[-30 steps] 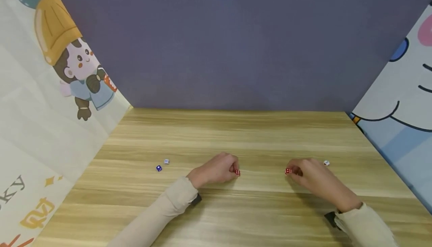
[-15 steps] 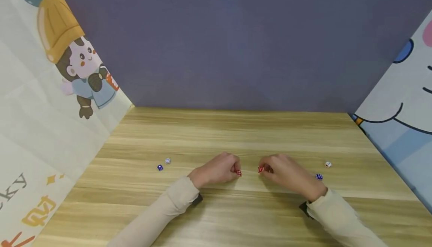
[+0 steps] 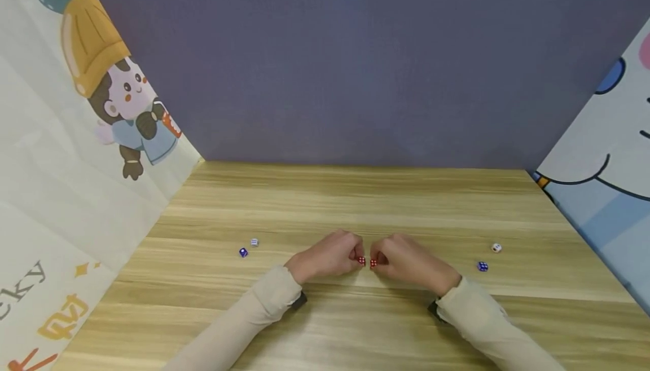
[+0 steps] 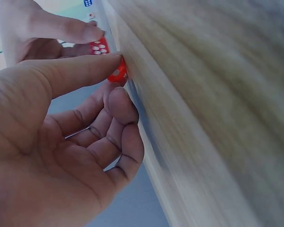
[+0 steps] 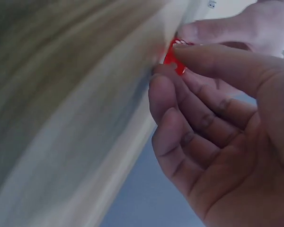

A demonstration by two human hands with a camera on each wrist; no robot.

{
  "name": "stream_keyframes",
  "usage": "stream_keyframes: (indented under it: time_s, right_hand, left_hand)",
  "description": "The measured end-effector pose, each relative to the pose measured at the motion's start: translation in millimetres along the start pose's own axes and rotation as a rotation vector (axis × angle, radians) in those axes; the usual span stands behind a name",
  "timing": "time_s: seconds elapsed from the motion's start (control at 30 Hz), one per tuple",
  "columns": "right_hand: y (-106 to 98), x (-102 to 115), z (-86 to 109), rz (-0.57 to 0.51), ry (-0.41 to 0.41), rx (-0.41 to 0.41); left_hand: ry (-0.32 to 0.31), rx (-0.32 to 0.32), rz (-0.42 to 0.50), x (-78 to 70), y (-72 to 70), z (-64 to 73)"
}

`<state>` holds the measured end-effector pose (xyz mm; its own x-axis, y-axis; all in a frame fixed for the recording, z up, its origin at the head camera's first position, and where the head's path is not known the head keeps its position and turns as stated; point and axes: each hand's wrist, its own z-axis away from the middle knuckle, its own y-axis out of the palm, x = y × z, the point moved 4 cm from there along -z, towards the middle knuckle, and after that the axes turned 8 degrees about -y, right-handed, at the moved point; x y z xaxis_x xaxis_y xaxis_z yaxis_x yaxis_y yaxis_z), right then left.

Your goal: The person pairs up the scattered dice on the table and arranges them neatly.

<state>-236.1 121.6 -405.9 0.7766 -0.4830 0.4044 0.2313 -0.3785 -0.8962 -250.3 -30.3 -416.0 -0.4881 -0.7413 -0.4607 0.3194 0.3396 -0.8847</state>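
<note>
- The left hand (image 4: pixel 61 142) fills the lower left, large and close, its palm facing the viewer.
- Its thumb and index finger pinch a red die (image 4: pixel 117 74) with pale dots, partly hidden by the thumb; the other fingers curl in below.
- Just beyond, at upper left, the right hand (image 4: pixel 40 28) holds a second red die (image 4: pixel 99 46) with white dots, near the first.
- At the very top, small, are a blue die (image 4: pixel 88 3), cut by the edge, and a white die (image 4: pixel 91 15).
- The wooden table (image 4: pixel 203 113) slants steeply across the right side, its grain blurred.
</note>
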Motion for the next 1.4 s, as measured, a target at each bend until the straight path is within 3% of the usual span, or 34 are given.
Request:
stream_keyframes:
  time_s: [0.63, 0.9, 1.2, 1.4]
  right_hand:
    - [6.1, -3.6, -3.0, -0.029, 0.028, -0.027]
    - [12.9, 15.0, 4.4, -0.012, 0.002, -0.005]
    - [19.9, 37.7, 20.5, -0.012, -0.025, 0.009]
    - [21.7, 43.7, 25.2, -0.016, -0.039, 0.013]
  left_hand:
    - [0.023, 0.015, 0.010, -2.3, -0.1, 0.8]
    - [0.077, 0.011, 0.001, -10.5, 5.9, 18.2]
    - [0.067, 0.078, 0.017, -23.1, 14.5, 39.5]
    - [0.077, 0.072, 0.023, -27.2, 16.9, 43.5]
